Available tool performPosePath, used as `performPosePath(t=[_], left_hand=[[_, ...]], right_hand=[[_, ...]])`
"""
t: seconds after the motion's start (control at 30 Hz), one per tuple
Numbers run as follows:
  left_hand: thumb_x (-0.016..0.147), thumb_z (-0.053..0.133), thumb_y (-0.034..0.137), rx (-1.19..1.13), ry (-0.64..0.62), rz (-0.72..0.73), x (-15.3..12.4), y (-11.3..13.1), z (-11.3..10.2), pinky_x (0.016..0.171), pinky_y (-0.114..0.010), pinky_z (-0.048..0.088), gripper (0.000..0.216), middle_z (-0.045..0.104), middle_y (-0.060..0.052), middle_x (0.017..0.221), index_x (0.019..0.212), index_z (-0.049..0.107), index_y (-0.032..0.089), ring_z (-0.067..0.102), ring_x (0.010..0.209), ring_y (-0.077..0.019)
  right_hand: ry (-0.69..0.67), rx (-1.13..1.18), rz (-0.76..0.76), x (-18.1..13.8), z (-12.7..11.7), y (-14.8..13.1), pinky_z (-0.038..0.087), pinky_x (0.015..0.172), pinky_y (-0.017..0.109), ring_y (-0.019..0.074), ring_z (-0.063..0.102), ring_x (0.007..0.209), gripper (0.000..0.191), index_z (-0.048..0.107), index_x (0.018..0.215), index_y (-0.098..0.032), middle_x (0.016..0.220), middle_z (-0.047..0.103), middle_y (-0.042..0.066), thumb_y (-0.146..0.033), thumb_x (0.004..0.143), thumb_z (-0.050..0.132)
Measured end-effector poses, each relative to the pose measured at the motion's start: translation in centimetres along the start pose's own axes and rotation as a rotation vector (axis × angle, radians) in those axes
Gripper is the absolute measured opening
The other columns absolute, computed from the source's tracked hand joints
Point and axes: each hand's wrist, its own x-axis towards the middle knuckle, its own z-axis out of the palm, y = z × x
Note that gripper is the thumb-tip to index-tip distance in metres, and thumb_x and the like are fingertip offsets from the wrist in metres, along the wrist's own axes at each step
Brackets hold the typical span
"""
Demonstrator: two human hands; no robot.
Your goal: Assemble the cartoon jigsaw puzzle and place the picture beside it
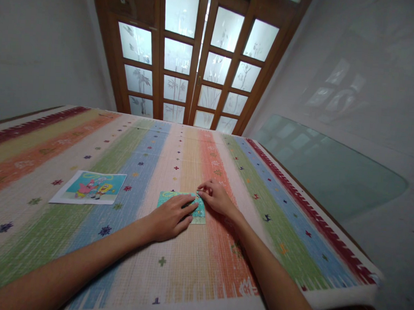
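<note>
A puzzle (199, 211) lies on a striped tabletop (183, 269). The left hand (173, 217) spreads flat over it; the right hand (217, 197) is narrowed at its two o'clock corner, contents hard to tell. A picture sheet (94, 187) lies at nine o'clock.

The head view looks out from my own forehead, above my forearms (101, 250), and faces forward and down along the tablecloth (179, 163). My left hand (172, 221) and right hand (218, 198) lie slightly below the centre of the field, at middle range, while my forearms run in from the bottom edge, nearest the lens. The glazed doors (194, 75) stand well beyond the cloth's far edge, their uprights splaying toward the top under the downward tilt. The wide field takes in the left wall (42, 40) and right wall (354, 56).
</note>
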Motion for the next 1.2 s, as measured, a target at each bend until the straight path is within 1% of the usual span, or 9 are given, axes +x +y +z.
performPosePath(t=[0.07, 0.17, 0.23, 0.33, 0.53, 0.8, 0.9, 1.03, 1.2], left_hand=[[0.105, 0.043, 0.03, 0.006, 0.006, 0.004, 0.0, 0.1, -0.1, 0.11, -0.053, 0.049, 0.038, 0.06, -0.019, 0.138, 0.138, 0.056, 0.016, 0.057, 0.13, -0.031], [0.105, 0.041, 0.029, 0.003, 0.025, 0.02, 0.2, 0.2, -0.2, 0.109, -0.052, 0.05, 0.036, 0.06, -0.018, 0.137, 0.136, 0.056, 0.018, 0.057, 0.13, -0.0303], [0.105, 0.041, 0.029, 0.005, 0.032, 0.027, 0.2, 0.2, -0.2, 0.108, -0.053, 0.05, 0.035, 0.06, -0.018, 0.137, 0.136, 0.056, 0.018, 0.057, 0.129, -0.0305], [0.105, 0.041, 0.028, 0.01, 0.024, 0.026, 0.2, 0.2, -0.2, 0.108, -0.053, 0.051, 0.035, 0.059, -0.019, 0.137, 0.135, 0.057, 0.017, 0.057, 0.129, -0.0309], [0.105, 0.044, 0.028, -0.029, 0.027, 0.019, 0.0, 0.1, 0.0, 0.11, -0.054, 0.049, 0.038, 0.058, -0.016, 0.14, 0.14, 0.055, 0.021, 0.056, 0.131, -0.0307], [0.105, 0.043, 0.027, -0.021, 0.012, 0.031, 0.2, 0.1, -0.1, 0.109, -0.056, 0.049, 0.039, 0.057, -0.018, 0.141, 0.141, 0.056, 0.02, 0.055, 0.132, -0.0321], [0.105, 0.042, 0.027, -0.022, 0.024, 0.038, 0.2, 0.1, -0.2, 0.109, -0.056, 0.049, 0.039, 0.058, -0.017, 0.14, 0.141, 0.056, 0.02, 0.055, 0.132, -0.0316], [0.105, 0.041, 0.027, -0.011, 0.03, 0.045, 0.3, 0.2, -0.2, 0.108, -0.055, 0.05, 0.037, 0.06, -0.017, 0.137, 0.138, 0.058, 0.02, 0.056, 0.131, -0.031], [0.104, 0.043, 0.028, 0.001, 0.017, 0.028, 0.2, 0.0, 0.1, 0.109, -0.055, 0.049, 0.038, 0.06, -0.016, 0.139, 0.139, 0.058, 0.022, 0.056, 0.131, -0.0309]], right_hand=[[-0.024, 0.003, -0.029, -0.1, -0.5, -0.3, 0.044, 0.075, 0.028, 0.0151, 0.056, 0.077, 0.008, 0.077, 0.092, -0.015, 0.088, 0.06, 0.004, -0.014, 0.088, 0.07], [-0.152, -0.01, -0.065, -0.3, -1.2, -0.6, 0.043, 0.071, 0.026, 0.0146, 0.055, 0.075, 0.008, 0.08, 0.092, -0.016, 0.085, 0.06, 0.003, -0.015, 0.087, 0.073], [-0.224, -0.055, -0.078, -0.4, -1.5, -0.8, 0.041, 0.07, 0.026, 0.0138, 0.054, 0.072, 0.012, 0.081, 0.092, -0.017, 0.083, 0.059, 0.002, -0.012, 0.084, 0.074], [-0.273, -0.091, -0.095, -0.6, -1.5, -1.1, 0.041, 0.071, 0.026, 0.0136, 0.053, 0.072, 0.015, 0.081, 0.089, -0.017, 0.079, 0.059, 0.002, -0.007, 0.082, 0.073], [-0.245, -0.011, -0.042, -0.5, -0.9, -0.8, 0.043, 0.071, 0.026, 0.0142, 0.054, 0.073, 0.009, 0.073, 0.086, -0.016, 0.079, 0.062, 0.001, -0.009, 0.081, 0.073], [-0.317, 0.158, 0.077, -0.5, -0.5, -0.1, 0.042, 0.062, 0.023, 0.0138, 0.055, 0.068, 0.007, 0.066, 0.088, -0.016, 0.074, 0.063, -0.001, -0.018, 0.084, 0.072], [-0.303, 0.201, 0.067, -0.4, -0.4, 0.0, 0.043, 0.063, 0.023, 0.0137, 0.055, 0.069, 0.01, 0.069, 0.093, -0.016, 0.075, 0.064, 0.0, -0.018, 0.084, 0.071], [-0.295, 0.185, 0.024, -0.4, -0.4, -0.1, 0.045, 0.067, 0.025, 0.0146, 0.058, 0.071, 0.023, 0.076, 0.105, -0.017, 0.081, 0.07, 0.002, -0.013, 0.084, 0.07], [-0.253, 0.119, -0.017, -0.5, -0.6, -0.5, 0.047, 0.072, 0.027, 0.0169, 0.064, 0.077, 0.018, 0.081, 0.09, -0.019, 0.085, 0.074, 0.004, -0.007, 0.08, 0.072]])
